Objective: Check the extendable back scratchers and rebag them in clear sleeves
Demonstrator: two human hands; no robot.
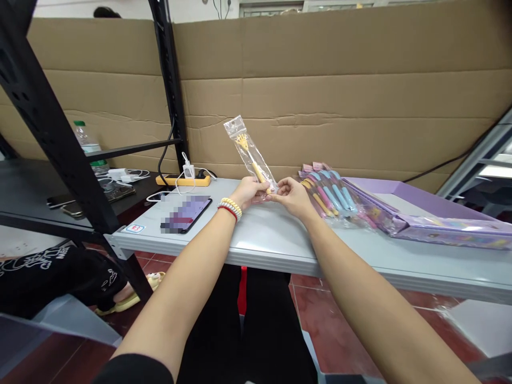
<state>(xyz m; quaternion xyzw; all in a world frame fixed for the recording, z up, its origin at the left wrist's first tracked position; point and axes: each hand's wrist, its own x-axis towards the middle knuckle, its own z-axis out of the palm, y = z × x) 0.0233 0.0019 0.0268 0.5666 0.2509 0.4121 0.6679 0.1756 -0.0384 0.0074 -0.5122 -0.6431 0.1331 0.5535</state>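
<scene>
A small yellow back scratcher with a hand-shaped head (242,142) lies inside a clear plastic bag (235,127), tilted with its head up and to the left. My left hand (251,192) is closed on the bag's lower end, around the handle. Fingers of my right hand (293,196) pinch the bag's bottom edge beside it. Right of my hands, several similar bagged items with blue, pink and yellow handles (334,194) lie in a pile against an open purple box (452,229).
A phone (186,214) lies on the grey shelf (276,242) to the left. Behind it is a yellow power strip (183,181) with a white charger and cables. Black rack posts (64,112) stand at left, and a cardboard wall (320,96) closes the back. Another person's leg (60,277) shows lower left.
</scene>
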